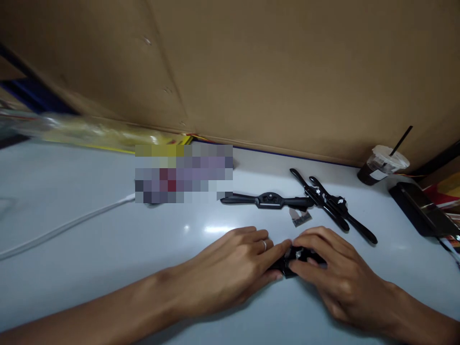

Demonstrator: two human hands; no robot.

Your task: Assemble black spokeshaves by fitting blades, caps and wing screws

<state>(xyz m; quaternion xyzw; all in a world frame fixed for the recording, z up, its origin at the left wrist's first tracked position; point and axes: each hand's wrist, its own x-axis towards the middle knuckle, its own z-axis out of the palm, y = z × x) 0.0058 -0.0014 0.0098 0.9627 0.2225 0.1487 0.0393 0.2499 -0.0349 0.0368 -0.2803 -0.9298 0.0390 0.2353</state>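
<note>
Gripping hands: two; left hand (244, 263) had thumb and index finger closed on the held tool (297, 254), right hand (338, 280) thumb and fingers closed around its body; forearms (136, 297) were cut off by the frame.
Held tool: one, black, between the hands at the table (201, 215); its ends were hidden by fingers.
Metal plate (301, 218): one, small, beyond the right hand.
Matte tool (270, 201): one, right end near the glossy tools (328, 208).
Glossy tools: two, slanted, close together; contact could not be told.
White cable (68, 226): one, cut off at left.
Dark device (422, 211): one, kind unclear.
Pixelated object (194, 173): not made out.
Lidded cup (375, 167): one, with one straw (401, 140).
Yellow item (108, 136): partly under clear plastic.
</note>
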